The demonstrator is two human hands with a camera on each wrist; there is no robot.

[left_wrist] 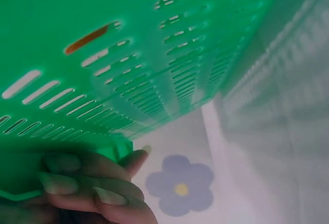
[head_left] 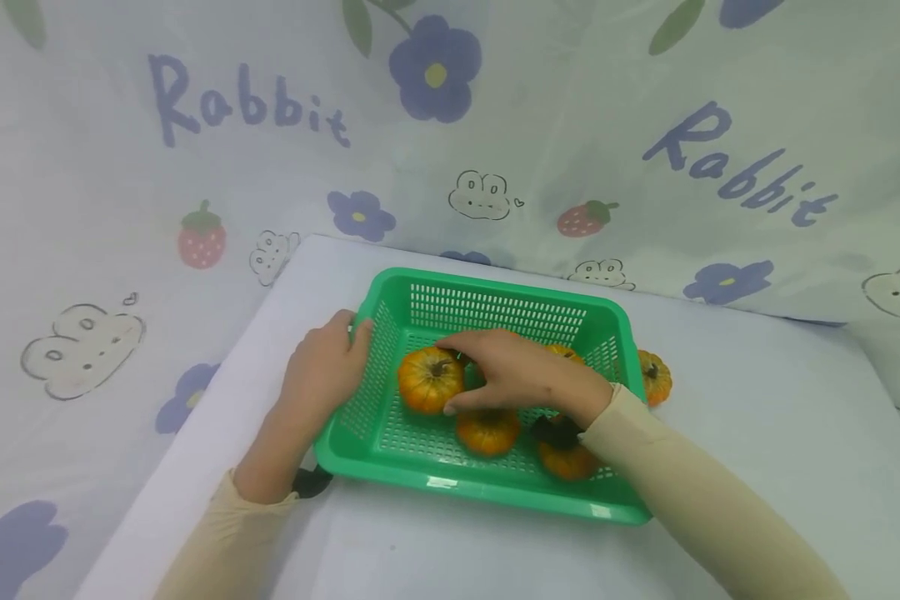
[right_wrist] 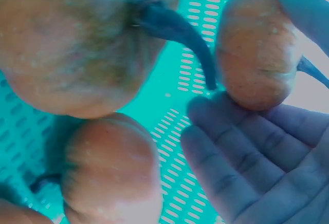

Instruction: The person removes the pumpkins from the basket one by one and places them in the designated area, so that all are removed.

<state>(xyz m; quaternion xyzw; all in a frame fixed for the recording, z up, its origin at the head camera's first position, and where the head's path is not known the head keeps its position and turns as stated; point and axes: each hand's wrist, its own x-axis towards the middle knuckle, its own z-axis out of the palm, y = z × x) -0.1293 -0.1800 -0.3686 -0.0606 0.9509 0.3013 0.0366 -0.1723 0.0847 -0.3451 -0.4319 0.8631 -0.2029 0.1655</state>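
A green plastic basket (head_left: 480, 492) with slotted walls stands on the white table. Its left rim is gripped by my left hand (head_left: 326, 362); in the left wrist view, the curled fingers (left_wrist: 77, 185) show under the rim, outside the wall. Inside the basket, my right hand (head_left: 521, 367) holds a small orange pumpkin (head_left: 423, 383) at the left end, thumb on one side and fingers on the other. In the right wrist view this pumpkin (right_wrist: 257, 49) lies between thumb and fingertips. Other pumpkins, such as one nearer the front (head_left: 489, 435), lie beside it, some partly hidden by the right arm.
Outside the basket's right wall, another pumpkin (head_left: 656, 377) sits on the table (head_left: 780, 433). A dark object (head_left: 312, 482), mostly hidden, shows by the left wrist. Behind the table hangs a patterned cloth (head_left: 540, 125) with flowers and rabbits.
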